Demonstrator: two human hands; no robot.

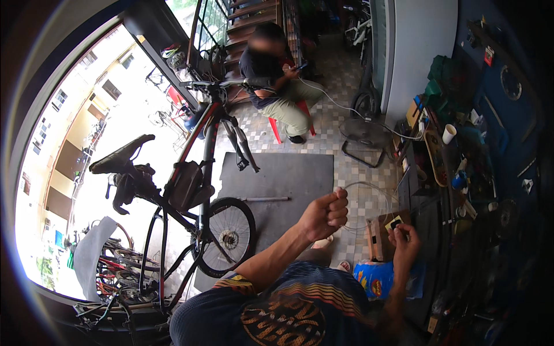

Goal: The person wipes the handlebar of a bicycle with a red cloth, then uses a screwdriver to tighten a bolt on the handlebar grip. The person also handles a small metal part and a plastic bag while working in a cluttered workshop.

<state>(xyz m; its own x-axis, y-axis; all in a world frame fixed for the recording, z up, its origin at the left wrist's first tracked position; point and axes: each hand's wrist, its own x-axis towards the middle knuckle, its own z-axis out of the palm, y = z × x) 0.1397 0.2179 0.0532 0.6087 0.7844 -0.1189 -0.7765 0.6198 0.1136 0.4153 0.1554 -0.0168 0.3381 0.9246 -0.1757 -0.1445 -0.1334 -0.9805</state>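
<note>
My left hand is closed in a fist in front of my chest. A thin grey cable runs from it in a loose loop toward the right. My right hand is lower and further right, its fingers and thumb pinched at a small black and yellow piece. The kind of that piece is too small to tell. On the left stands a dark bicycle frame with a saddle and handlebar, its fork without a wheel. A wheel is beside its lower part.
A cluttered workbench with a white cup lines the right. A blue packet lies below my right hand. A grey mat with a tube covers part of the tiled floor. Another person sits on a red stool.
</note>
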